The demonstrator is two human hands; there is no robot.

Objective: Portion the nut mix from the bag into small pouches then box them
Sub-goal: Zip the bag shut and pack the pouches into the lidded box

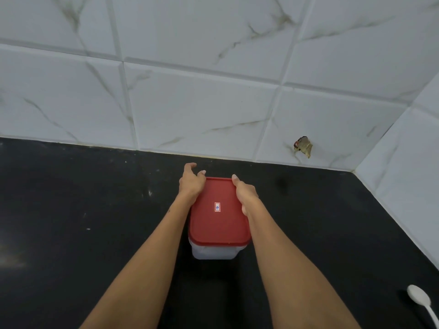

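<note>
Box [213, 250]: clear plastic tub, standing upright on the dark counter [71, 222] between my two forearms, closed by a red lid [219, 224] with a small white label near its middle. I cannot see through the walls well enough to say what is inside.

Left hand [192, 181]: at the far left corner of the lid, thumb and fingers curved and spread, tips near the rim. Whether they actually grip the edge or only hover against it, I cannot tell; nothing is clearly pinched.

Right hand [245, 194]: laid along the right edge of the lid, fingers curled down over the rim and out of sight, thumb running forward on top. I read this as a hold on the lid, placed there to press or steady that side.

Hands apart, one to each side of the lid, which suits sealing it down or prising it off; I judge the boxing end of the task, though no bag or pouches are in view to confirm it.

Spoon [419, 299]: white, lying on the counter well to the right of my right forearm, near me, untouched.

Wall [213, 91]: pale marbled tiles just beyond both hands, with a chipped hole [303, 146] beyond and to the right of the right hand.
</note>
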